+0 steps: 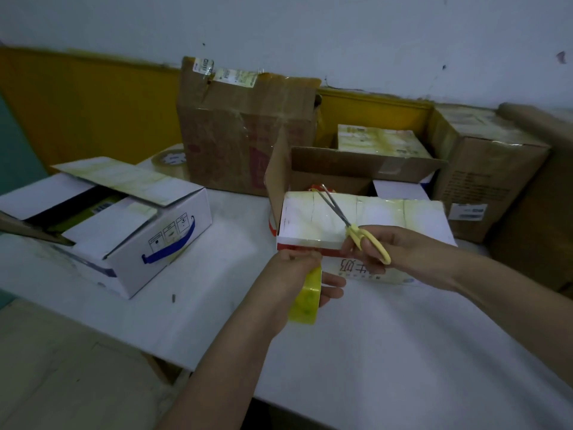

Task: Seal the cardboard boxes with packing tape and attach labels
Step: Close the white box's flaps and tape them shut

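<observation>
My left hand (294, 271): fingers curled around the yellowish packing tape roll (305, 297), at the taped white box's (366, 221) near edge | my right hand (381, 246): fingers gripping yellow-handled scissors (356, 225), blades parted above the box top | box rests on white table (372, 352)

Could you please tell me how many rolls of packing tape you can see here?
2: a yellowish roll in the left hand, and another roll on the table behind the white box. More may be hidden behind boxes.
</observation>
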### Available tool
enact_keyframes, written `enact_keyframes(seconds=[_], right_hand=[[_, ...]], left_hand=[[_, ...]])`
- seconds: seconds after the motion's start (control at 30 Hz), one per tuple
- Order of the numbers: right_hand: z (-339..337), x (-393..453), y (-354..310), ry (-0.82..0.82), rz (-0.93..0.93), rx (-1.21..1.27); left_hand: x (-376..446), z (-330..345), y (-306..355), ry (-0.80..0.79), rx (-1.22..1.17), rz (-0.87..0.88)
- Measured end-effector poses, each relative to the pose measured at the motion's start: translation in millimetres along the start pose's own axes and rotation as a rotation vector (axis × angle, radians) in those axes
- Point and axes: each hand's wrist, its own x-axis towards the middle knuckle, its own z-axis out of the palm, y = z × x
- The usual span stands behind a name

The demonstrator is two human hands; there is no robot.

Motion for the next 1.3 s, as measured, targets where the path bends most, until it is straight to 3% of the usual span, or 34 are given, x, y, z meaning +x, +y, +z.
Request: enact_keyframes(seconds=[0.27,0.33,0.47,0.57,1.1,1.3], right_hand=[[-3.0,0.1,-5.0,0.012,0.064,-0.113],[-12.9,-4.7,-7.6,-0.090,0.102,-0.110],[-48.1,-14.5,-11.4,-0.453,0.312,-0.151],[-51.6,-8.1,-15.4,-0.559,0.399,-0.211],[-10.8,8.8,-9.8,-0.280,0.127,-0.208],[0.4,-2.7,15.1,-0.200,0.129,-0.446]], left_hand=[[-10.9,7.7,-3.5,0.051,-0.002,0.020],[-13.4,9.1,-6.8,0.065,-0.033,0.041],[-16.0,8.9,-17.4,0.113,-0.020,0.072],[-16.4,8.0,-21.7,0.139,-0.016,0.071],[-14.6,2.9,-23.3,0.138,-0.048,0.080],[-21.1,-1.0,-28.2,0.103,0.109,0.143]])
